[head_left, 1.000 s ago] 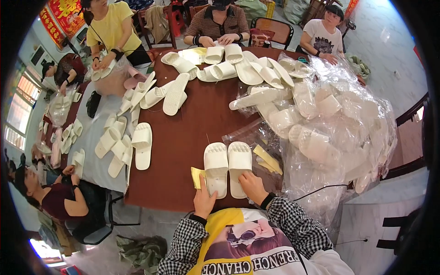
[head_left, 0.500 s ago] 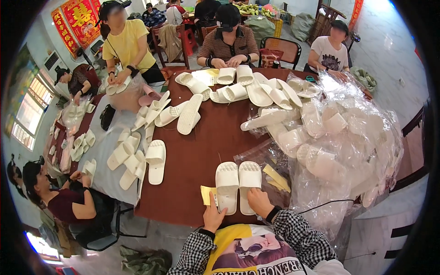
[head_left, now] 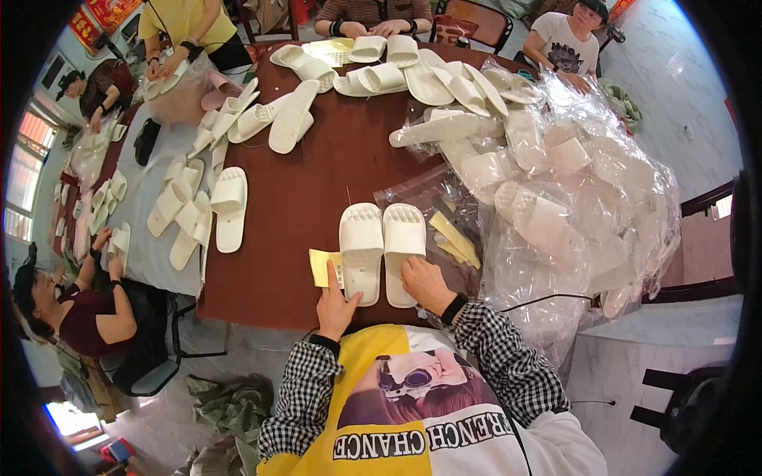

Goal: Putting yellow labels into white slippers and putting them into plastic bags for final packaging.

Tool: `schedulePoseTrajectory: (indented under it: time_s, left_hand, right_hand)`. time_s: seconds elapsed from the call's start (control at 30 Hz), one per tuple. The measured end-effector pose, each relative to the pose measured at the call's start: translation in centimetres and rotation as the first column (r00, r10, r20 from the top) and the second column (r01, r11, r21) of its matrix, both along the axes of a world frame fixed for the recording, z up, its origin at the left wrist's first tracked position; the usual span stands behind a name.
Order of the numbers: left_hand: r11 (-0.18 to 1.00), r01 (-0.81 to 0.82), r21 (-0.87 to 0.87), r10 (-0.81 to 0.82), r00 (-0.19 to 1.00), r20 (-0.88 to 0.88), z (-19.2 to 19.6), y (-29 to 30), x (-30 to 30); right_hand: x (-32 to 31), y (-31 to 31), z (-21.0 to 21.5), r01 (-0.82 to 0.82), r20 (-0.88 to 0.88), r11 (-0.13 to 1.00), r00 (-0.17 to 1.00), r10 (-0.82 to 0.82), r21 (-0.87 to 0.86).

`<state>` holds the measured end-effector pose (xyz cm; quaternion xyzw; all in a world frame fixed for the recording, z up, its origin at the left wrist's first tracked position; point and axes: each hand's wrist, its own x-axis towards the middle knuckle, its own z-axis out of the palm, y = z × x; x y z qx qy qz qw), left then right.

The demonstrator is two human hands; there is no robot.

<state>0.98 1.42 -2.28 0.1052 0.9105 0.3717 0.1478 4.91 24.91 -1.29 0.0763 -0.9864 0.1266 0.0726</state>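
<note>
Two white slide slippers stand side by side before me on the brown table, soles down, toe ends away from me. My left hand [head_left: 337, 308] has its index finger on a folded yellow label sheet [head_left: 324, 268], which it holds beside the left slipper [head_left: 361, 274]; its thumb touches that slipper's heel edge. Small dark marks show on the left insole. My right hand [head_left: 429, 285] is closed on the right slipper [head_left: 403, 230], its fingertips curled onto the insole below the strap. Anything under those fingertips is hidden.
Plastic-wrapped white slippers [head_left: 556, 230] are heaped at the right. Yellow paper strips [head_left: 456, 239] lie on clear plastic nearby. Loose slippers [head_left: 294, 119] line the far and left table [head_left: 270, 278] edges. Several people sit or stand around; a black cable [head_left: 548, 297] runs by my right sleeve.
My view has tipped downward, so the table sits higher in the picture and more of my shirt shows. Both hands keep about the same places at the slippers and label sheet.
</note>
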Motion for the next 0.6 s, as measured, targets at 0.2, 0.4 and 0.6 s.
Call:
schedulePoseTrajectory:
  time_s: [0.2,0.4,0.6]
  left_hand:
    - [1.000,-0.013,0.012,0.012,0.999,0.034,-0.4,-0.2,0.3]
    - [1.000,-0.024,0.014,0.022,0.996,0.087,-0.1,-0.1,0.6]
    - [0.999,-0.026,0.026,0.023,0.996,0.092,-0.7,-0.2,0.5]
  right_hand:
    - [0.5,0.7,1.1,0.045,0.220,0.975,0.976,0.004,-0.219]
    - [-1.6,-1.5,0.4,-0.038,0.182,0.897,0.974,0.131,-0.441]
    - [-4.0,-3.5,-0.6,-0.116,0.142,0.899,0.971,0.192,-0.423]
